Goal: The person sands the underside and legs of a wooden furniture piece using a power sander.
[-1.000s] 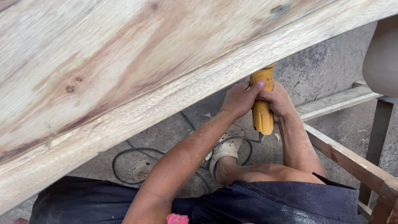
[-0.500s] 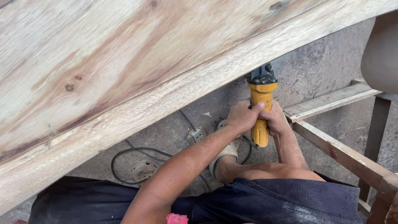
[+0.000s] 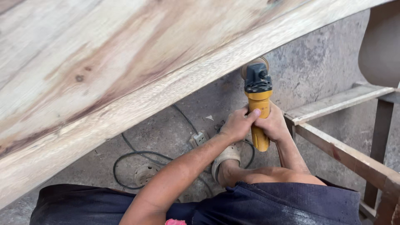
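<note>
A large pale wooden slab (image 3: 125, 71) with brown streaks and a small knot fills the upper left, its thick edge running diagonally. Just below that edge I hold a yellow angle grinder (image 3: 258, 104) with a black head, its disc close under the slab's edge. My left hand (image 3: 236, 124) wraps the yellow body from the left. My right hand (image 3: 273, 123) grips the same body from the right. My knee and dark shorts sit below the hands.
On the grey concrete floor lie a black cable (image 3: 137, 154), a white power strip (image 3: 200, 137) and a round plug reel (image 3: 145, 175). A wooden frame (image 3: 333, 146) stands at the right. A rounded tan object (image 3: 381, 46) sits at the top right.
The grinder has come down and out from under the slab's edge, so its black head now shows. Both hands moved with it, lower and toward me.
</note>
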